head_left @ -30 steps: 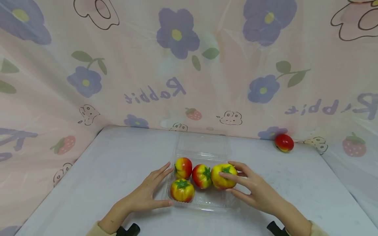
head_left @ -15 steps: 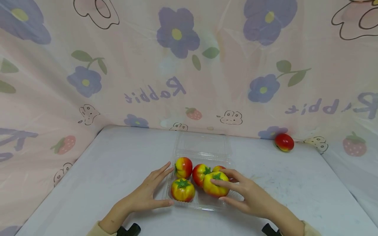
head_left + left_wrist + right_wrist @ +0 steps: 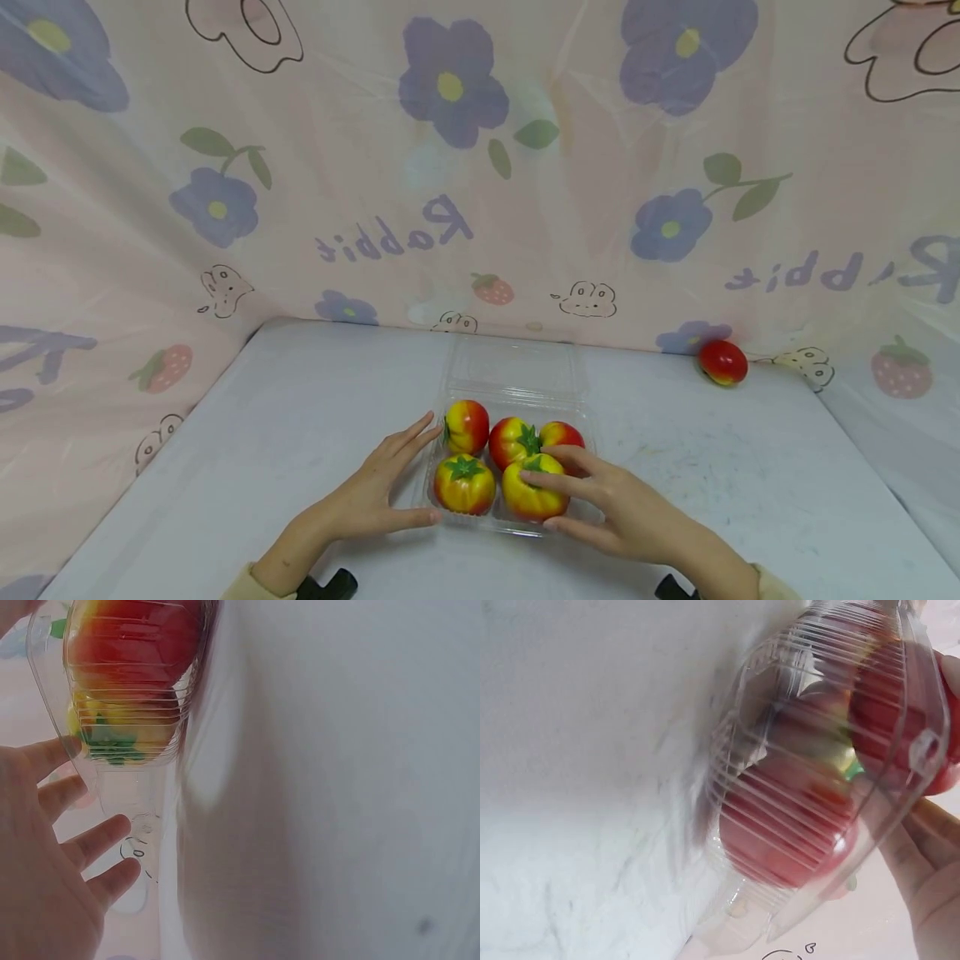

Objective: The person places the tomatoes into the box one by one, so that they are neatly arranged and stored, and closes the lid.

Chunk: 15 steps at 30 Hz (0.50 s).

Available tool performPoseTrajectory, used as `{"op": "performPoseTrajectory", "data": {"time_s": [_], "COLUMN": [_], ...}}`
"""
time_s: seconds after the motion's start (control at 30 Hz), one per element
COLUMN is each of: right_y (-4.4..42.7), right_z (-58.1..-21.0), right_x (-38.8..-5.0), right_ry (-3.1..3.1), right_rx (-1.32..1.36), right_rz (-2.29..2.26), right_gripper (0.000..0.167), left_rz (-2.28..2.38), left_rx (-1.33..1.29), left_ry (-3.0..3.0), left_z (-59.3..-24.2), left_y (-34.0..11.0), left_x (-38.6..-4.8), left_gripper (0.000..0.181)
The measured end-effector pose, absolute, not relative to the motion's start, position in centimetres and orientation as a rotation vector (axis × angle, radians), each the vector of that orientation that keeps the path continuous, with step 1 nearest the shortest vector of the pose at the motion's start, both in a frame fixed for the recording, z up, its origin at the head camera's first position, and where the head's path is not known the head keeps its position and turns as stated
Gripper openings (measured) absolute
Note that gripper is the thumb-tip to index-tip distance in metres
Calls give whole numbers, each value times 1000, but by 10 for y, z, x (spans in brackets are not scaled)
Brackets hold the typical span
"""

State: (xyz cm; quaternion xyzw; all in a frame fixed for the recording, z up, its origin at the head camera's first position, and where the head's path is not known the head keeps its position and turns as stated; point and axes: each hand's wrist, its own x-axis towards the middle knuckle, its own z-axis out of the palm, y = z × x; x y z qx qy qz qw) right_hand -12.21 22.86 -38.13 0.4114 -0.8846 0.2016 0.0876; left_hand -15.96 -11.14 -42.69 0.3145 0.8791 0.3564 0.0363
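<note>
In the head view, my right hand grips a yellow tomato with a green star-shaped top, at the front right part of a clear plastic box. The right wrist view shows this held tomato up at the box's rim. Several other red-and-yellow tomatoes sit inside: one at back left, one at front left, one in the middle and one at back right. My left hand lies at the box's left side, fingers spread, fingertips at the rim.
The box's clear lid lies folded back behind it on the white table. A red tomato lies at the table's far right, against the patterned cloth that hangs behind.
My right hand has carried the tomato leftward and toward the front of the box. The back-right tomato, hidden at first, has come into sight. My left hand has stayed in place.
</note>
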Motion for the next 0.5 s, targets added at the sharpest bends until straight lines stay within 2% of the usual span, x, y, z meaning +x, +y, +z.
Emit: {"op": "performPoseTrajectory", "data": {"time_s": [0.5], "right_y": [212], "right_z": [-383], "right_x": [-124], "right_ry": [-2830], "right_rx": [1041], "right_rz": [605], "right_gripper": [48], "left_rz": [1093], "left_rx": [947], "left_ry": [2700], "left_z": [-428], "left_y": [-112], "left_x": [-160], "left_gripper": [92]}}
